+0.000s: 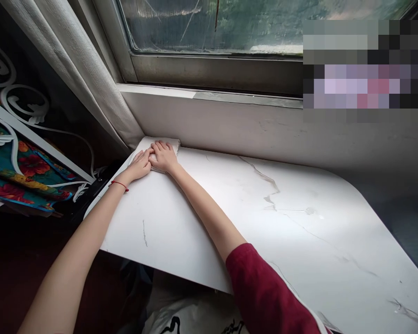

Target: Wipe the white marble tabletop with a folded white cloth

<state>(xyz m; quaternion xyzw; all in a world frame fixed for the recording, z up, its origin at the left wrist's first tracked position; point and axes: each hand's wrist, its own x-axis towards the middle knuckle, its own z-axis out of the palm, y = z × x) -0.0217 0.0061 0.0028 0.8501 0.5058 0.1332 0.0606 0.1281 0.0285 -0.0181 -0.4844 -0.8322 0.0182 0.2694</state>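
Observation:
A folded white cloth [174, 143] lies on the white marble-patterned tabletop [202, 208], in its far left corner by the wall. My right hand [163, 156] presses down on the cloth, fingers spread over it and the palm hiding part of it. Close against it, my left hand [139, 167] bears on the cloth's left side, its fingertips meeting the right thumb. A red string bracelet [119, 184] circles my left wrist. Both arms reach forward across the table, the right one in a dark red sleeve [264, 283].
A light curtain [76, 69] hangs beside the table's left corner. Behind the table, a low wall [230, 123] rises to a window [209, 28]. White scrolled metalwork [24, 104] and a flowered fabric [31, 171] are at left. The table's right corner is rounded.

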